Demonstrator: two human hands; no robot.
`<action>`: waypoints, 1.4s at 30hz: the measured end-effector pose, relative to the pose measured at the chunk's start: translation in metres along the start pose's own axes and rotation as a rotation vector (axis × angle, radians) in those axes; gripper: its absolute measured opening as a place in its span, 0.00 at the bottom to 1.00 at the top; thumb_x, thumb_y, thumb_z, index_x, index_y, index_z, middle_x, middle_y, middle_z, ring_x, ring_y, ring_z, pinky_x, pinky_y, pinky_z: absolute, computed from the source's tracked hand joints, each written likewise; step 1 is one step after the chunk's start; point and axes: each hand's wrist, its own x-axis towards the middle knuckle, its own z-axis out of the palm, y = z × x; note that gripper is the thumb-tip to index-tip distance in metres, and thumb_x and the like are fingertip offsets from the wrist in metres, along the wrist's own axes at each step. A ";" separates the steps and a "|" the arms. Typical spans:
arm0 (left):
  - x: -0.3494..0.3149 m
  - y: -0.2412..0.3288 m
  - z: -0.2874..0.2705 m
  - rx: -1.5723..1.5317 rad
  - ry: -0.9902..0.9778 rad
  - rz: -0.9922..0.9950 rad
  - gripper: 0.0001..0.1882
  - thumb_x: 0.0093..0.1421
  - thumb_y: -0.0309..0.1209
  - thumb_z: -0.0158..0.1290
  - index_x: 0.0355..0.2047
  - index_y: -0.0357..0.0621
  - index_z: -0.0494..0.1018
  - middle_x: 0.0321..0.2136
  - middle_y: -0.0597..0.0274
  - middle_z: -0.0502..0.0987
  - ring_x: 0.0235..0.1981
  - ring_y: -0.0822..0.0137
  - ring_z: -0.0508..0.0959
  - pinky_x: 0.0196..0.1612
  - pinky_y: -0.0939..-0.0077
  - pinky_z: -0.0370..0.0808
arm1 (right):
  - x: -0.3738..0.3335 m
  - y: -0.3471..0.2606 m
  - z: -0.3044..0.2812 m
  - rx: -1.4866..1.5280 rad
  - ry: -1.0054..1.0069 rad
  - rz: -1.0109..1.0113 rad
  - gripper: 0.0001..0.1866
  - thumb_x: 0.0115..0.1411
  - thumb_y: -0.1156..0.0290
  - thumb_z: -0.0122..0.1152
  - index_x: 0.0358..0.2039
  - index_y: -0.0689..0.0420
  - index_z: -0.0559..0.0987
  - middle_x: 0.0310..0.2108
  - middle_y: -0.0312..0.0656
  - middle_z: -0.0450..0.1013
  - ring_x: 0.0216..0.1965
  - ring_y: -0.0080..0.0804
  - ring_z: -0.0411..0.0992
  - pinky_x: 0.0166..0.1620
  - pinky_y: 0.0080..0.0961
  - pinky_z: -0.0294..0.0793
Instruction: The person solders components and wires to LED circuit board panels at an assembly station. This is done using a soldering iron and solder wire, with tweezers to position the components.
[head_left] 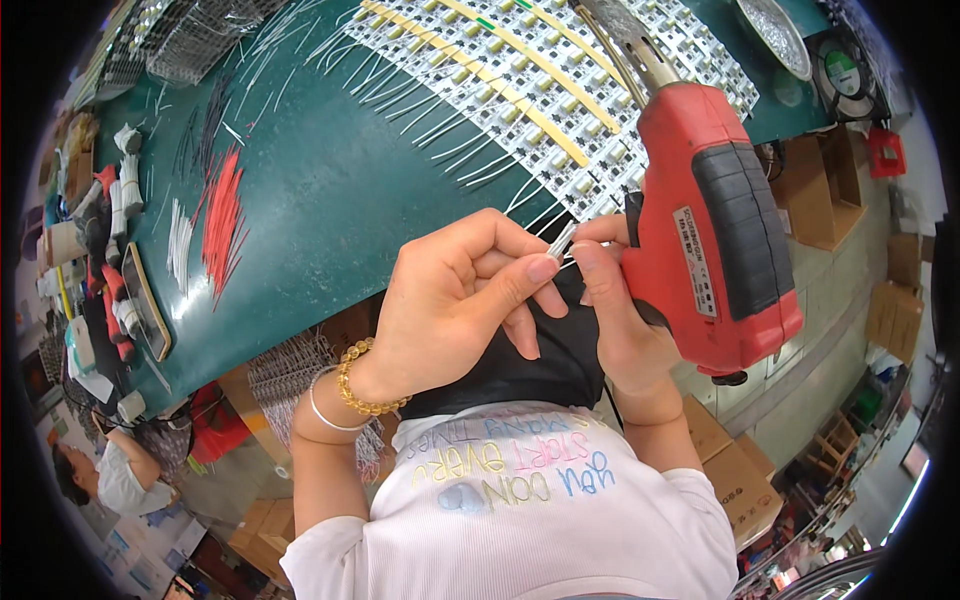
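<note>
My left hand [450, 290] is closed, its thumb and fingertips pinching a small bundle of short white wires [562, 242]. Just right of it, my right hand [625, 325] holds a red and black soldering gun [690, 225], its metal tip pointing up and away. The right thumb and forefinger also meet at the end of the wire bundle. Beyond both hands lies a panel of white circuit boards [490, 85] with rows of small components. Several white wires stick out from its near left edge, and yellow strips [510, 95] run across it.
On the green table [330, 190] lie red wires [222, 225], white wires [180, 245] and dark wires. Red-handled tools [112, 290] stand at the left edge. A metal dish [775, 35] and a solder spool [845, 72] are at the far right. Cardboard boxes [735, 470] stand below; another person [125, 470] sits lower left.
</note>
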 end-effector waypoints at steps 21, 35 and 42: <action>-0.007 -0.014 -0.011 -0.169 -0.081 0.018 0.08 0.63 0.27 0.43 0.32 0.34 0.68 0.16 0.65 0.69 0.10 0.82 0.61 0.12 0.88 0.56 | 0.001 -0.013 0.013 0.554 0.101 0.337 0.01 0.56 0.82 0.52 0.29 0.65 0.73 0.28 0.39 0.71 0.24 0.17 0.67 0.26 0.12 0.65; -0.005 -0.027 -0.004 0.137 0.188 0.282 0.05 0.61 0.25 0.47 0.31 0.34 0.68 0.15 0.67 0.71 0.12 0.83 0.66 0.13 0.90 0.59 | -0.001 -0.009 0.014 -0.070 -0.004 0.067 0.09 0.53 0.84 0.54 0.36 0.67 0.71 0.30 0.43 0.71 0.20 0.16 0.64 0.23 0.10 0.65; -0.005 -0.029 -0.002 0.124 0.177 0.291 0.04 0.60 0.25 0.47 0.31 0.35 0.68 0.15 0.67 0.71 0.12 0.83 0.67 0.13 0.89 0.61 | 0.001 -0.013 0.027 0.145 0.168 0.147 0.03 0.52 0.85 0.55 0.29 0.67 0.72 0.28 0.42 0.71 0.19 0.16 0.64 0.21 0.11 0.63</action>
